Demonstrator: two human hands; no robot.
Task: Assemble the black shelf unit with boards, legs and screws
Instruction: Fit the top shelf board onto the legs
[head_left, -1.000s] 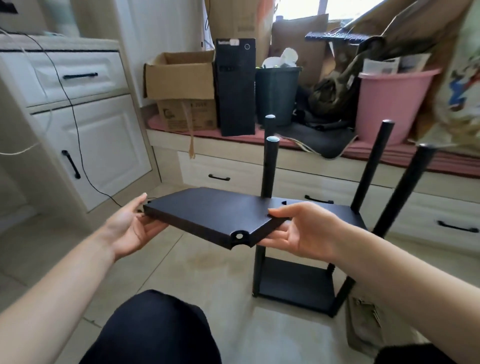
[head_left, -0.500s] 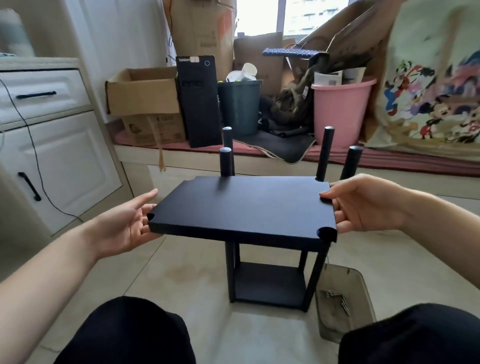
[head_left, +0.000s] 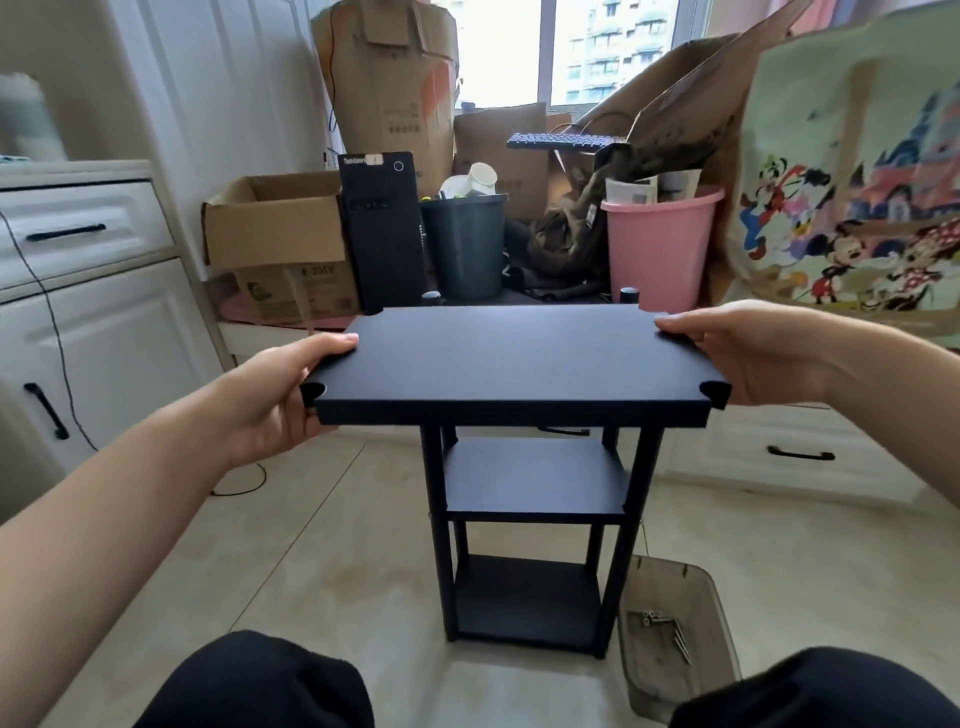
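Observation:
A black board (head_left: 511, 364) with notched corners is held level above the black shelf unit (head_left: 530, 540), which stands on the floor with two boards fitted between its legs. My left hand (head_left: 280, 400) grips the board's left edge, thumb on top and fingers underneath. My right hand (head_left: 748, 353) grips its right edge the same way. The tops of the two far legs (head_left: 628, 295) show just behind the board's back edge. The near legs run up under the board's front corners.
A translucent tray (head_left: 675, 623) with several screws lies on the floor right of the unit. Boxes, a black computer tower (head_left: 384, 234), a dark bin and a pink bucket (head_left: 654, 249) crowd the window bench behind. White cabinets (head_left: 78, 312) stand left. My knees fill the bottom edge.
The board has swung round from a tilted, skewed position to level and square over the legs. Both hands shifted to its short edges, and the view rose higher above the unit.

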